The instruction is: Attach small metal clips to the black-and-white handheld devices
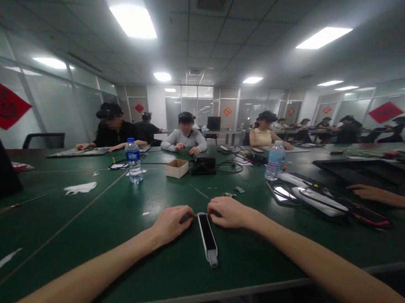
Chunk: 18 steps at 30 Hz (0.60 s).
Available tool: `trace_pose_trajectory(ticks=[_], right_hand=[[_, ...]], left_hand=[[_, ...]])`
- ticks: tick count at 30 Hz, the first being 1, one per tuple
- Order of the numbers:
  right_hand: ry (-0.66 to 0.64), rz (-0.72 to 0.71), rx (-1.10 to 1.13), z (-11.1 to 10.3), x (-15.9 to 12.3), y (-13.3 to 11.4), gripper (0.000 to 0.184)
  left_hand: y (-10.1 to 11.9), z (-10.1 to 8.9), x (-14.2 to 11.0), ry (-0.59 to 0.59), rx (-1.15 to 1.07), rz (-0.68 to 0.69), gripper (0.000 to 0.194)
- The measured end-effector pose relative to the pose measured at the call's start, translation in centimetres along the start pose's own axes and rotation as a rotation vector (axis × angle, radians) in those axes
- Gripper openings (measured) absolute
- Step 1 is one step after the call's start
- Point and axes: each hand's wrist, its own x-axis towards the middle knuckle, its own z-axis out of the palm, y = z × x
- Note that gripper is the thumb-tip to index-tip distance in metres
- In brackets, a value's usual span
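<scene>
- Green bench (148, 278), flat-topped: it supported a slim, elongated device (207, 235) with a pale grey frame, a long black face and a narrower grey end piece.
- Device position: it lay flat, directly ahead of the person, with its far end in the gap between left hand (169, 224) and right hand (228, 211).
- Long axis: it ran mainly fore and aft, the grey end piece pointing toward the person and angled slightly to the right.
- Offset from each grip: the body extended rearward from the fingertips, to the right of the left grip and to the left of the right grip.
- Nearer side: the right grip was closer, its fingertips at or just beside the far right corner; contact could not be confirmed. The left fingertips sat just off the far left corner.
- Grip state: on both hands the fingers were curled toward the thumb. Whether either grip was clamped on a small part could not be determined.
- Surroundings: small grey metallic pieces (239, 190) lay beyond the right hand; an open, cream-coloured box (177, 168) stood farther out.
</scene>
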Motion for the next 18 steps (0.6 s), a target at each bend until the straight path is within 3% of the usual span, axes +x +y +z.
trace_pose_trajectory(ticks=[18], right_hand=[[-0.004,-0.008,0.054,0.4,0.33,0.1,0.015]], left_hand=[[0.38,0.02,0.14,-0.007,-0.051,-0.02,0.017]])
